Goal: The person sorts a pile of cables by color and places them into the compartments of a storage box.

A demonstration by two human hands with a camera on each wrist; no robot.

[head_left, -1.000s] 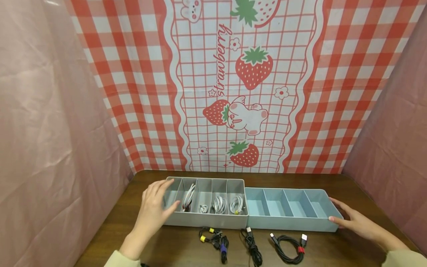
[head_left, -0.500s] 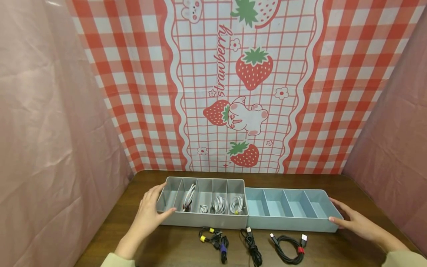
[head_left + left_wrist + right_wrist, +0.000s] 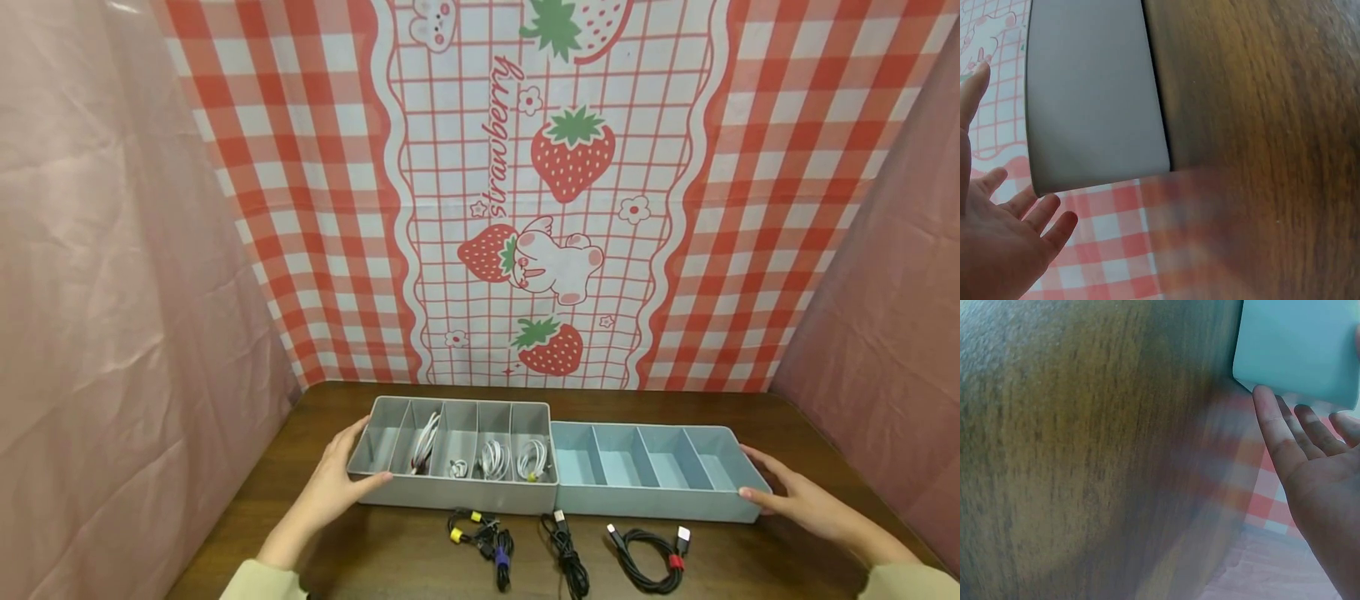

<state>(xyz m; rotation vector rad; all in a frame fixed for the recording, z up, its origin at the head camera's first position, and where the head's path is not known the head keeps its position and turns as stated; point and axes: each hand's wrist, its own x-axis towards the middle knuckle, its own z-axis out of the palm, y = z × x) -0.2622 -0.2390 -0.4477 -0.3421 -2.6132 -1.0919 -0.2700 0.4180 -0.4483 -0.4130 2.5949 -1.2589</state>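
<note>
A grey divided storage box (image 3: pixel 457 493) stands on the table with bundled white cables (image 3: pixel 493 460) in several of its compartments. Its right end meets a light blue divided box (image 3: pixel 652 502), whose compartments hold nothing. My left hand (image 3: pixel 330 479) is at the grey box's left end, fingers spread and fairly straight, thumb by the front edge. In the left wrist view the fingertips (image 3: pixel 1050 203) are right at the box's corner. My right hand (image 3: pixel 798 496) rests on the blue box's right end, thumb at the front corner. Its extended fingers (image 3: pixel 1272 415) touch the end wall in the right wrist view.
In front of the boxes lie a black cable with yellow and purple ties (image 3: pixel 486 546), a bundled black cable (image 3: pixel 566 554) and a coiled black cable with a red tie (image 3: pixel 651 560). A checked strawberry cloth (image 3: pixel 570 250) hangs behind the wooden table (image 3: pixel 405 562).
My left hand has moved left and slightly down, from over the grey box's left compartment to its outer end. The right hand and both boxes look the same.
</note>
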